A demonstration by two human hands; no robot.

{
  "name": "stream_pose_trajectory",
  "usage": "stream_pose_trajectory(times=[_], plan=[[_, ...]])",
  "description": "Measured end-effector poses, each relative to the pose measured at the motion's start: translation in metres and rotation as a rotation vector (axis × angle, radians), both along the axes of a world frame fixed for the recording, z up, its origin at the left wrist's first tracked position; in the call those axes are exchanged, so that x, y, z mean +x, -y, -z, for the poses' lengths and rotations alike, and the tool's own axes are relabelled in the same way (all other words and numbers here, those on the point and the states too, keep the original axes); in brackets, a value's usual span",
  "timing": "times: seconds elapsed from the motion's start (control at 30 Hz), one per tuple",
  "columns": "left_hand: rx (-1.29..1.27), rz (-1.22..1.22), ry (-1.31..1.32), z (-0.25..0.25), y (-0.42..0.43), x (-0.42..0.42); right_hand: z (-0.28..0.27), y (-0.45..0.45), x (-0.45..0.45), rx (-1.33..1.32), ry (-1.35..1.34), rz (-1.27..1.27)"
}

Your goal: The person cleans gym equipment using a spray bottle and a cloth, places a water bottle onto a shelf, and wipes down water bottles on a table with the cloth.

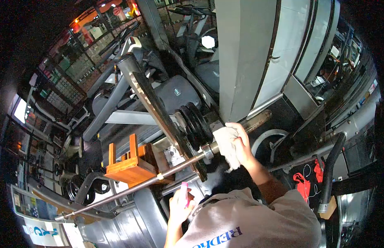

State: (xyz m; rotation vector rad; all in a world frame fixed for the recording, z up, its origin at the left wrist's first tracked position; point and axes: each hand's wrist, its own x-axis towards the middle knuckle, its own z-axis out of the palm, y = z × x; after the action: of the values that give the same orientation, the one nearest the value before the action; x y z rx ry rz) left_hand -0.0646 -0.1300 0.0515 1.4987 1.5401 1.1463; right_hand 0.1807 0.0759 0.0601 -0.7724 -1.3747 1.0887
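My right hand (pixel 242 144) is closed around a crumpled white cloth (pixel 227 142), pressing it against the thick end sleeve of a barbell (pixel 134 189). The bar runs diagonally from lower left to upper right, across a dark upright post (pixel 148 97) with a row of notches. Just left of the cloth sits the bar's metal collar (pixel 207 151). Lower down, in front of my shirt, my left hand (pixel 179 210) grips a pink-and-white bottle (pixel 184 194); part of it is hidden by the fingers.
Black weight plates (pixel 194 124) hang close beside the collar. A wooden stool-like piece (pixel 132 168) stands behind the bar, left of the post. A grey pillar (pixel 245 53) rises beyond my right hand. Red items with a white cord (pixel 301 186) lie at right, near a black curved handle (pixel 335 165).
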Motion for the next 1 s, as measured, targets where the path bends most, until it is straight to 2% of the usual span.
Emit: stream_pose_trajectory(times=[0.03,0.1,0.27,0.33,0.37,0.4,0.47,0.6,0.67,0.77,0.8,0.83,0.87,0.93,1.0], plan=[[-0.004,0.005,0.001,0.001,-0.004,-0.005,-0.002,-0.004,-0.001,-0.083,-0.083,-0.033],[0.162,0.001,-0.039,0.003,-0.010,-0.014,-0.009,-0.014,-0.008,-0.042,-0.082,0.022],[0.101,-0.099,-0.102,-0.010,-0.018,-0.024,0.001,-0.041,-0.021,0.005,0.010,-0.079],[0.177,-0.200,0.126,-0.007,-0.019,-0.016,0.005,-0.054,-0.023,-0.016,0.149,-0.321],[0.228,-0.286,0.154,-0.014,-0.021,-0.009,0.003,-0.061,-0.022,-0.014,0.176,-0.407],[0.228,-0.314,0.143,-0.015,-0.025,-0.006,0.008,-0.070,-0.021,-0.078,0.211,-0.463],[0.171,-0.320,0.318,-0.019,-0.032,0.003,0.007,-0.086,-0.021,-0.077,0.252,-0.558],[0.285,-0.393,0.300,-0.036,-0.060,0.026,0.017,-0.107,-0.019,-0.177,0.273,-0.764],[0.309,-0.419,0.249,-0.056,-0.075,0.034,0.037,-0.113,-0.021,-0.099,0.281,-0.840],[0.326,-0.532,0.196,-0.076,-0.090,0.046,0.052,-0.115,-0.020,-0.210,0.314,-1.060],[0.324,-0.551,0.178,-0.071,-0.091,0.047,0.056,-0.115,-0.019,-0.254,0.344,-1.125],[0.348,-0.585,0.160,-0.058,-0.086,0.046,0.054,-0.117,-0.018,-0.291,0.540,-1.183],[0.371,-0.619,0.144,-0.050,-0.085,0.047,0.051,-0.116,-0.019,-0.155,0.352,-1.174],[0.350,-0.700,0.090,-0.046,-0.087,0.058,0.043,-0.124,-0.021,-0.329,0.484,-1.286],[0.251,-0.763,0.134,-0.062,-0.102,0.078,0.055,-0.126,-0.022,-0.226,0.433,-1.303]])
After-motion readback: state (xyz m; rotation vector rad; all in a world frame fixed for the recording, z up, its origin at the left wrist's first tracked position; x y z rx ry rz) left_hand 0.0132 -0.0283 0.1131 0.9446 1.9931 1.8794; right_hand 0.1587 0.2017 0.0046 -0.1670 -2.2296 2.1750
